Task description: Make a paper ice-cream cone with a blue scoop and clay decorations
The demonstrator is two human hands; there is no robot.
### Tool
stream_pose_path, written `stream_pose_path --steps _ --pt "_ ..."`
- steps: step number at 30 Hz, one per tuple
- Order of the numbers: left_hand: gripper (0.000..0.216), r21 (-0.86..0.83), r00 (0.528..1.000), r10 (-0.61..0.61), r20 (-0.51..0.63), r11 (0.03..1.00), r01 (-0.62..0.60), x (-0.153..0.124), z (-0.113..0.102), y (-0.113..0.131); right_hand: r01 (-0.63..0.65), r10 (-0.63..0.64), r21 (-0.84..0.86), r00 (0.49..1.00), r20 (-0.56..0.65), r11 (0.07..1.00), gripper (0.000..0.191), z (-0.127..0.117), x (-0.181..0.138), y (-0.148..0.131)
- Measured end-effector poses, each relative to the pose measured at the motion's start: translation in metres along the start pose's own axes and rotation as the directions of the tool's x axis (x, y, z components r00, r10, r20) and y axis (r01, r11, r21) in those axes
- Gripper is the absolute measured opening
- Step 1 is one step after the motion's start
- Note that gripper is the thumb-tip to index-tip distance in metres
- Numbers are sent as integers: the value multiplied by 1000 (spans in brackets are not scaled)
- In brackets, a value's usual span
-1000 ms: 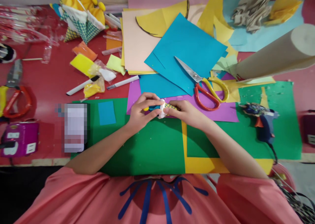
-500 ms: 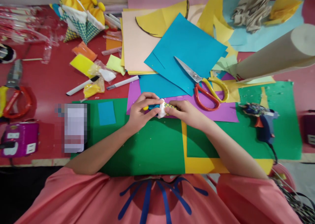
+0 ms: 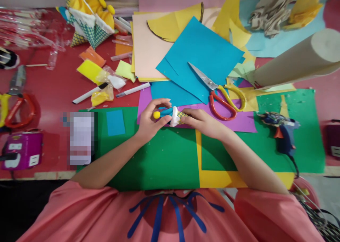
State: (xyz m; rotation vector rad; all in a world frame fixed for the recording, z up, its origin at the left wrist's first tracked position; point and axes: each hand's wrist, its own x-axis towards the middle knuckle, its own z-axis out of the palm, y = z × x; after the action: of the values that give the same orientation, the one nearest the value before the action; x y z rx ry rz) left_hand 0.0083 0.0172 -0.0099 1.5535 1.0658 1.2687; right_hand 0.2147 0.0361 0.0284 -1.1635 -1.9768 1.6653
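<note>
Both hands hold one small paper craft piece (image 3: 174, 115) over the green sheet (image 3: 162, 157): it has a yellow ball at its left tip, a blue middle, a white ruffle and a yellow checked cone end. My left hand (image 3: 150, 123) curls its fingers round the blue and yellow end. My right hand (image 3: 203, 121) pinches the checked cone end. A purple sheet (image 3: 240, 119) lies under the hands' far side.
Red-and-yellow scissors (image 3: 220, 91) lie on the blue paper (image 3: 202, 54). A blue glue gun (image 3: 283, 134) rests at the right on green paper. A cardboard roll (image 3: 294, 63) juts in at the upper right. Finished cones (image 3: 89, 15), pens and foam scraps sit at the upper left.
My left hand has shifted its grip, so the yellow ball at the craft's tip now shows more. The view has tilted slightly. The right hand has barely moved.
</note>
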Motion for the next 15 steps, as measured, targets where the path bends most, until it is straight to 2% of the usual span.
stream_pose_path --steps 8,12,15 --pt "35 69 998 -38 -56 997 42 3 -2 0 -18 14 -39 996 -90 999 34 -1 0 0" --pt "37 74 997 -58 -57 995 62 2 -2 -3 -58 61 38 993 -99 998 30 -1 0 -1" --pt "34 48 998 -37 -45 998 39 2 -1 -3 -85 95 95 989 -111 992 35 0 1 -3"
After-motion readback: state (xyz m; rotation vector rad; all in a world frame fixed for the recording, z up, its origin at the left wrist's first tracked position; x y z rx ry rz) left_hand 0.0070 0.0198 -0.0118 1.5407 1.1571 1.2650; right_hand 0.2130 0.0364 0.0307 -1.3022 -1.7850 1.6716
